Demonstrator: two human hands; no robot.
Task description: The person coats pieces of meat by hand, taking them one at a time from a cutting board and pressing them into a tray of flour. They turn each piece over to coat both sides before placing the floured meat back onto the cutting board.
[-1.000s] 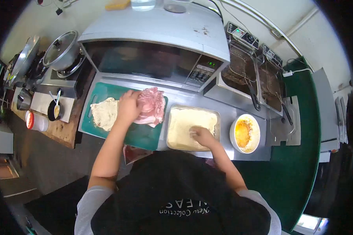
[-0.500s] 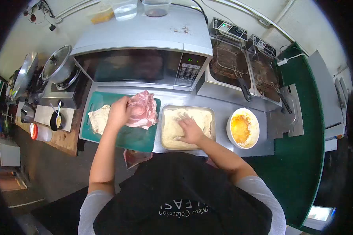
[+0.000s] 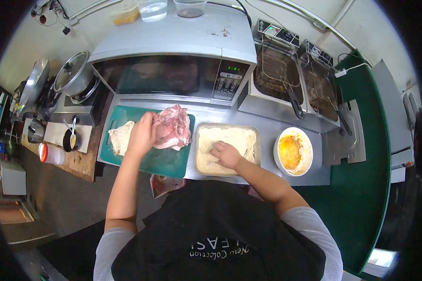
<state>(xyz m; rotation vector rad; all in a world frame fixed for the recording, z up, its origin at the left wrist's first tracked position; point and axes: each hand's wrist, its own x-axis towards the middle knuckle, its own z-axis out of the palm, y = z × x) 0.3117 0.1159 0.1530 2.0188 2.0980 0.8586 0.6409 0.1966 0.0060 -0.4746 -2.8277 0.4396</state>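
Observation:
On the green cutting board (image 3: pixel 166 164) lies a stack of raw meat slices (image 3: pixel 173 129), pink with pale fat. My left hand (image 3: pixel 144 133) is closed on the stack's left edge, its fingertips partly hidden. Just left of that hand, a flour-coated piece of meat (image 3: pixel 120 139) rests on the board. My right hand (image 3: pixel 226 154) is down in a metal tray (image 3: pixel 259 145) of pale flour (image 3: pixel 234 136), fingers curled together into the powder. Right of the tray stands a white bowl (image 3: pixel 307 164) with yellow-orange beaten egg (image 3: pixel 290 152).
A microwave (image 3: pixel 164 77) stands behind the board. Two fryers (image 3: pixel 279 70) with baskets are at the back right, one handle (image 3: pixel 295 105) pointing forward. On the left are a lidded pot (image 3: pixel 75 75), a small black pan (image 3: pixel 71 140) and a red-lidded jar (image 3: pixel 51 153).
My right hand's spread fingers have curled together in the flour. My left hand stays at the meat's edge, and the slices have shifted slightly. The whole view has moved a little.

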